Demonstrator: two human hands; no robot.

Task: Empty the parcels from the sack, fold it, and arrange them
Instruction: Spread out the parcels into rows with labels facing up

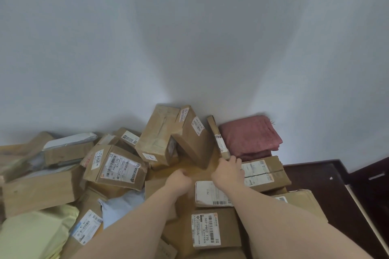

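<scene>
- Right hand [228,171], centre-right of frame: fingers curled round the lower end of a thin flat parcel [219,136] standing tilted against the wall.
- Left hand [179,181], just left of it: fingers curled under, apparently holding nothing, resting among the parcels.
- Both forearms reaching up from the lower edge.
- Folded red sack [250,135] lying by the wall, right of centre.
- Arranging step, by the look of it; next, probably lifting the flat parcel clear without toppling the leaning boxes [168,134].

Small gap [189,166] among crowded parcels [114,167], folded sack [250,134] rightward
</scene>
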